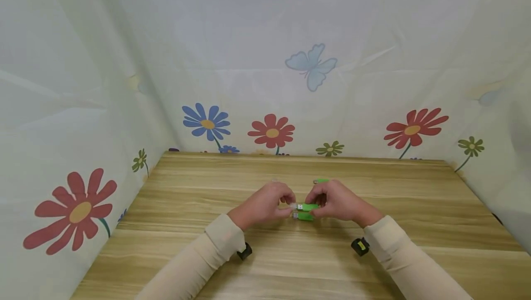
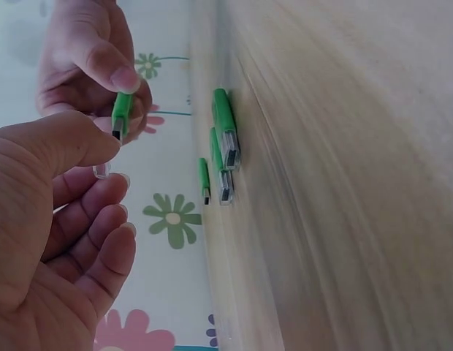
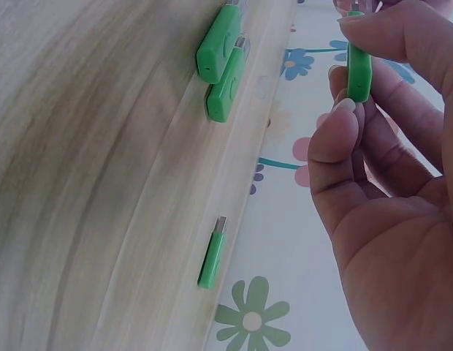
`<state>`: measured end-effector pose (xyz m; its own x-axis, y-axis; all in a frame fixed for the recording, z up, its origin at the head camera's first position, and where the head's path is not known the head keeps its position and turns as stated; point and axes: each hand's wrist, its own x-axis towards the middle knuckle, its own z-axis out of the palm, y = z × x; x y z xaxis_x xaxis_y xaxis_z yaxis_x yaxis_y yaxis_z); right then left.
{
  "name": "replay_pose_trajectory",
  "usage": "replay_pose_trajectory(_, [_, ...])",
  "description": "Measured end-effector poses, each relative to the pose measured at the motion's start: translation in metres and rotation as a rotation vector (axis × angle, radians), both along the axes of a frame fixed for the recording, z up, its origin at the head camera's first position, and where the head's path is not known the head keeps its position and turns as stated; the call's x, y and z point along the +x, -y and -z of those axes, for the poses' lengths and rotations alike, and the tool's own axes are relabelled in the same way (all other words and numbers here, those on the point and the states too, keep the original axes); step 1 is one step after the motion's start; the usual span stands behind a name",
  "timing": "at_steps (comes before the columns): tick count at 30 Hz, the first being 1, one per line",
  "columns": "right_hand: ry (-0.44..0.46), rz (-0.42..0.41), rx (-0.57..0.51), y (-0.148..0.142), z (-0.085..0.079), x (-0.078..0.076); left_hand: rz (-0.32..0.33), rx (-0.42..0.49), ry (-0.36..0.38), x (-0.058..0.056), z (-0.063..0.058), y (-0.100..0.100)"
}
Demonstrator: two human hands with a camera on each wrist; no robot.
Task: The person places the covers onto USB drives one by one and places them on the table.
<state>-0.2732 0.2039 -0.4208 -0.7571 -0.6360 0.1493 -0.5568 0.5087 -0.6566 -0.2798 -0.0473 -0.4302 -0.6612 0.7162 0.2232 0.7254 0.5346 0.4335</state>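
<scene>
My right hand (image 1: 338, 202) pinches a green USB flash drive (image 3: 360, 69) between thumb and fingers, its metal connector turned toward the left hand. My left hand (image 1: 268, 202) holds a small clear cap (image 2: 101, 170) between thumb and index finger, right at that connector. The left thumb hides where cap and connector meet, so I cannot tell whether they are joined. Beneath the hands, two green drives with clear caps lie side by side on the table, a nearer one (image 2: 224, 121) and a farther one (image 3: 228, 89). An uncapped green drive (image 1: 321, 181) lies farther back, beyond the right hand.
The wood-grain table (image 1: 186, 189) meets a white curtain (image 1: 232, 37) printed with flowers and a butterfly at its back edge. A small clear piece (image 1: 274, 180) lies on the table beyond the left hand.
</scene>
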Motion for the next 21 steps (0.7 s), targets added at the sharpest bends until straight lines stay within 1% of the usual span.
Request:
replay_pose_trajectory(13, [-0.002,0.001,-0.001,0.0042,-0.0039,0.0017,-0.006,-0.014,-0.019,-0.0017,0.0048,-0.0007])
replay_pose_trajectory(21, [0.005,-0.001,-0.012,0.0048,-0.0022,0.0011,-0.007,-0.013,-0.020,0.0009,0.0026,-0.0012])
